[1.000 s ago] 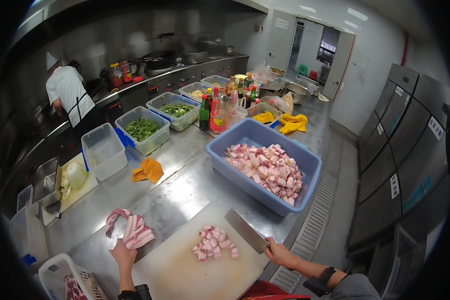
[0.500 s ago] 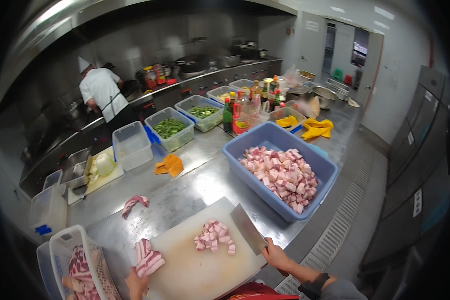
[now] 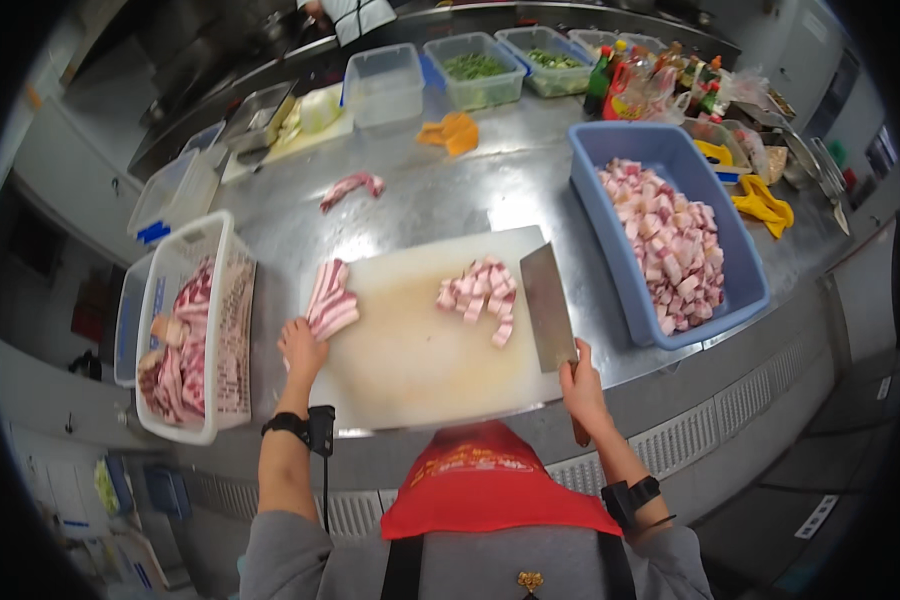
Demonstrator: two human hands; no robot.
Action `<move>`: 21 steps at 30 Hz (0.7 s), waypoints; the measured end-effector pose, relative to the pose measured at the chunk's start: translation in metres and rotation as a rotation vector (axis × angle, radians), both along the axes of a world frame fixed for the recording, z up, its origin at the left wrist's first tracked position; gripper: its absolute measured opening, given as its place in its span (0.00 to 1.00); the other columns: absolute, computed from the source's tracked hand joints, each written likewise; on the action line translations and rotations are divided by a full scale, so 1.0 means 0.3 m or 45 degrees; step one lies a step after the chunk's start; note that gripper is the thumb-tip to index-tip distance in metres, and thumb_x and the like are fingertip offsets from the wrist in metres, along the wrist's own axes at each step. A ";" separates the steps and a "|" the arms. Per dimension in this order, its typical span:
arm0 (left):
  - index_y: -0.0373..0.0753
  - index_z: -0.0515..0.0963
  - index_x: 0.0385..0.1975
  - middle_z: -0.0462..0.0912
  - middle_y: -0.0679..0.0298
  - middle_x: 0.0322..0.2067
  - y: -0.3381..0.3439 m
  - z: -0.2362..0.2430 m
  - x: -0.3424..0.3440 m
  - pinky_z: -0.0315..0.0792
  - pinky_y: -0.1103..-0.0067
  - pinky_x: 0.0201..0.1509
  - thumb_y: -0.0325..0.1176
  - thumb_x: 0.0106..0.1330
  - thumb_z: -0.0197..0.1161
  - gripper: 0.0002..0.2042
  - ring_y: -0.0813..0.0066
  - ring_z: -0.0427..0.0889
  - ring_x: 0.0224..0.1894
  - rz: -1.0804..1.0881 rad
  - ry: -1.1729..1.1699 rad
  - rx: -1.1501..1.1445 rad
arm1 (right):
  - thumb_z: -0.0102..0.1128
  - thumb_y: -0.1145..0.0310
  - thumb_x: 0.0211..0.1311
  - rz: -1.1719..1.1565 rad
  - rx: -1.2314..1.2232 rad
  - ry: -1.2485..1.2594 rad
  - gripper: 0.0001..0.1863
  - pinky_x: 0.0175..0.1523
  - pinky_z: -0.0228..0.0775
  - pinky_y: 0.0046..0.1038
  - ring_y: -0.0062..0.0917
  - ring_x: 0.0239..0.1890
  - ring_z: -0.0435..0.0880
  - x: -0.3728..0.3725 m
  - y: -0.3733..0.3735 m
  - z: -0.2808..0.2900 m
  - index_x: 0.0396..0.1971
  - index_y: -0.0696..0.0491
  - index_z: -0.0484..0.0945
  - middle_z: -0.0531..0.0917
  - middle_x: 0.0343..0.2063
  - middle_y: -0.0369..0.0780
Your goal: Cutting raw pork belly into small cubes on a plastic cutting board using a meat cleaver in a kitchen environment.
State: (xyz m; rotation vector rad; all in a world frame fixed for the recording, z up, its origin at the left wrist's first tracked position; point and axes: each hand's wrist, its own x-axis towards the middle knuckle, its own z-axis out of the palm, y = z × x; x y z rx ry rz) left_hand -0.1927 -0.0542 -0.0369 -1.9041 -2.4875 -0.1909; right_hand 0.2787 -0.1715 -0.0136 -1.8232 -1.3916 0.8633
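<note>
Partly done: blue tub (image 3: 748, 290) full of cubes, small diced pile (image 3: 480, 295) on board (image 3: 420, 350). Left hand (image 3: 301, 347) pressing uncut strips (image 3: 331, 303), right hand (image 3: 582, 385) clamped on cleaver (image 3: 548, 307); more slabs waiting in basket (image 3: 232, 330)

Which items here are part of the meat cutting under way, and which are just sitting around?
In use: left hand on pork strips; right hand gripping cleaver; cutting board; diced pile; blue tub of cubes; white basket of uncut pork.

Lying about: orange cloth, greens tubs, bottles, yellow gloves.
</note>
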 end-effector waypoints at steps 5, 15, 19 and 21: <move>0.36 0.69 0.41 0.70 0.52 0.48 -0.051 0.014 0.009 0.58 0.58 0.51 0.33 0.43 0.63 0.22 0.54 0.67 0.54 -0.008 0.071 -0.053 | 0.48 0.72 0.62 0.067 0.104 0.089 0.22 0.28 0.68 0.35 0.41 0.21 0.79 -0.045 -0.019 0.043 0.56 0.58 0.59 0.78 0.18 0.47; 0.33 0.70 0.39 0.80 0.47 0.31 -0.080 0.145 0.052 0.69 0.64 0.46 0.36 0.45 0.61 0.21 0.53 0.80 0.36 -0.129 -0.354 -0.084 | 0.50 0.71 0.62 0.680 -0.169 -0.023 0.19 0.34 0.69 0.41 0.50 0.30 0.79 -0.196 0.075 0.130 0.52 0.55 0.61 0.79 0.23 0.53; 0.32 0.69 0.45 0.77 0.52 0.33 -0.119 0.237 0.173 0.71 0.72 0.40 0.34 0.45 0.62 0.24 0.63 0.77 0.36 -0.296 -0.925 -0.115 | 0.49 0.71 0.61 0.587 -0.082 -0.148 0.18 0.34 0.67 0.47 0.53 0.30 0.78 -0.192 0.114 0.114 0.51 0.54 0.62 0.79 0.24 0.54; 0.32 0.68 0.43 0.78 0.50 0.32 -0.143 0.231 0.257 0.71 0.70 0.40 0.34 0.46 0.62 0.23 0.59 0.78 0.36 -0.380 -1.043 -0.122 | 0.48 0.72 0.61 0.520 -0.001 -0.248 0.16 0.34 0.67 0.48 0.54 0.29 0.78 -0.171 0.127 0.120 0.50 0.54 0.63 0.79 0.24 0.55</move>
